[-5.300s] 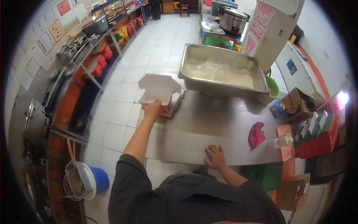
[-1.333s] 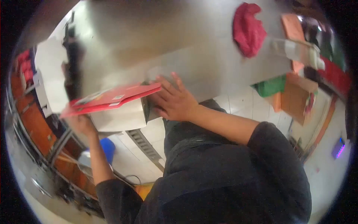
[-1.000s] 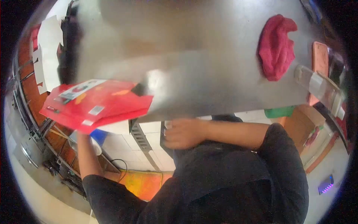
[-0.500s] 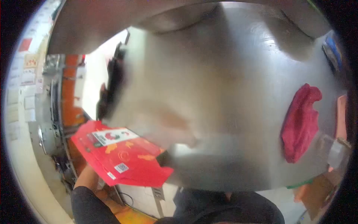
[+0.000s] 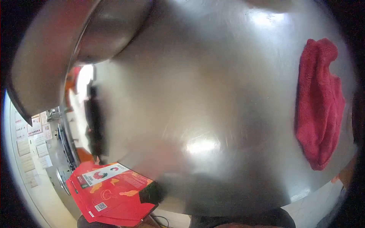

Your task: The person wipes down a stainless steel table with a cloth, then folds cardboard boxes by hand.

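A red printed food carton (image 5: 121, 193) lies at the lower left, by the near left edge of the steel worktop (image 5: 228, 114). It carries a white label strip, orange food drawings and a small QR code. Layered edges show along its left side, but whether it is one folded carton or several flat ones I cannot tell. Neither of my hands shows. Whether my left hand is behind the carton is hidden. A crumpled dark red cloth (image 5: 319, 106) rests on the worktop at the right, apart from the carton.
A large curved metal surface (image 5: 45, 57) hangs over the upper left. Papers (image 5: 34, 127) are fixed to the wall at the far left. A dark object (image 5: 93, 121) stands along the worktop's left edge. Dark clothing (image 5: 243, 220) shows below the near edge.
The view has swung, so the cloth looks larger and higher and the carton sits lower. The forearm below the carton no longer shows.
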`<state>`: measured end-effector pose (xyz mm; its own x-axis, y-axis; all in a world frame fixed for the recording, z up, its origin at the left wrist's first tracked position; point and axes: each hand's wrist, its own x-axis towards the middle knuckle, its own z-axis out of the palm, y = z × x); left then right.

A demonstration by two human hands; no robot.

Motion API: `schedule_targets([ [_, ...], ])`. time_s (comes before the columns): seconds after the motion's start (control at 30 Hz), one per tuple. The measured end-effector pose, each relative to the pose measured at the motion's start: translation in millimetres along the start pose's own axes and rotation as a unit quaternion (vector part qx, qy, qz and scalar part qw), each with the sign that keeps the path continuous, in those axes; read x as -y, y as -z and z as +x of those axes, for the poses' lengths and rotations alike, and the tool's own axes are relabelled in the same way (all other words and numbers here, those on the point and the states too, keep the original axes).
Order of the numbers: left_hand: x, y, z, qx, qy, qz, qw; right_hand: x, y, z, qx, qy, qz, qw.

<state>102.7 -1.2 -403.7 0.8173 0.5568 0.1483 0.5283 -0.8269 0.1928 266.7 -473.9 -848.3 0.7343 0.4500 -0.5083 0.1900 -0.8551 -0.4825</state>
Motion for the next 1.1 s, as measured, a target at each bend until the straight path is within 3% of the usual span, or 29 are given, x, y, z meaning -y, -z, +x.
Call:
schedule_targets([
  [1.1,24.4,-40.5,42.8,0.027,0.046,0.013,0.998,1.7,-17.1,-9.4,0.005,0.004,0.01,1.0],
])
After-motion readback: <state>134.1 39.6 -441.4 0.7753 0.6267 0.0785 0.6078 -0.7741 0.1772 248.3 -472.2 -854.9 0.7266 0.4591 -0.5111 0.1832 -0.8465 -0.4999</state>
